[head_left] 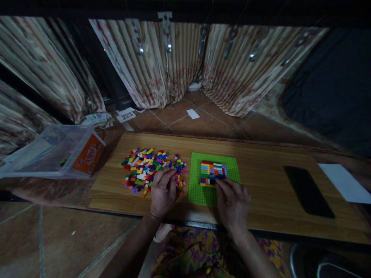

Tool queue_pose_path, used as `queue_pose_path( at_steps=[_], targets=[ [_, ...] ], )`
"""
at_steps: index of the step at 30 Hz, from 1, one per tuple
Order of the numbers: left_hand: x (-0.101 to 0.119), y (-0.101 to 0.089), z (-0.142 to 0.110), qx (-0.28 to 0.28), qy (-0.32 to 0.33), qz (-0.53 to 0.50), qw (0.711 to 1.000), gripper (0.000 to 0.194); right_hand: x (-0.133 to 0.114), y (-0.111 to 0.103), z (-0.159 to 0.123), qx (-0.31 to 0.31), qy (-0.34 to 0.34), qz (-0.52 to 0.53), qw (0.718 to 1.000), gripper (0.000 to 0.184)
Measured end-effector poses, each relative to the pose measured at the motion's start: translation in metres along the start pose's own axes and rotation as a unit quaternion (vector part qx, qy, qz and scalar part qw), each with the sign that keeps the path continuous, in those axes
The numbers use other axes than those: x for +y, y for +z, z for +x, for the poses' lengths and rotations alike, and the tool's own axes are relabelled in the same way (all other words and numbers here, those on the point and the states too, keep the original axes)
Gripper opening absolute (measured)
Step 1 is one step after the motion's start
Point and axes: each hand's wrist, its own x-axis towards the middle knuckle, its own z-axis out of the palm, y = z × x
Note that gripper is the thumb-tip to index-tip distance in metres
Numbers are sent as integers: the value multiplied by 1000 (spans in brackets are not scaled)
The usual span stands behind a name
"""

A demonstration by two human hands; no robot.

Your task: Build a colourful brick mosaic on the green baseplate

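Observation:
A bright green studded baseplate (195, 193) lies on the wooden board. On it stands a flat, multicoloured block of toy bricks (213, 172), roughly rectangular. My right hand (234, 202) reaches over the plate's near right part, thumb and fingertips closed at a dark brick by the block's lower right corner; the fingers partly cover it. To the left lies a loose pile of small coloured toy bricks (142, 170). My left hand (162, 191) is at the pile's right side, its fingers curled together; whatever they hold is too small to make out.
A clear plastic box (60, 170) with an orange label stands left of the wooden board (261, 166). Toward the right end lie a black phone-like slab (308, 191) and a white sheet (344, 181). Striped curtains (179, 65) hang behind, above a tiled floor.

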Motion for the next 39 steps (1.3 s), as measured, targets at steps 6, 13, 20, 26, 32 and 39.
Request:
queue_pose_path(
  at_steps=[6, 13, 20, 26, 32, 39],
  targets=[
    [2, -1, 1, 3, -8, 1, 1000, 20, -8, 3, -5, -13, -34, -50, 998, 25],
    [1, -2, 0, 16, -15, -9, 1000, 21, -9, 4, -11, -36, -63, -94, 993, 29],
    [-1, -4, -1, 32, -25, -37, 999, 22, -2, 5, -9, -37, -64, -74, 995, 29],
    [-2, -7, -1, 49, -47, -84, 994, 20, -24, -1, -9, -1, -52, 21, 998, 28],
    [-3, -6, -1, 57, -62, -93, 992, 20, -78, 9, -17, -120, -82, 88, 986, 25],
    [-3, -6, 0, 52, -47, -88, 994, 19, -93, 26, -13, -145, -41, 71, 986, 11]
  ],
)
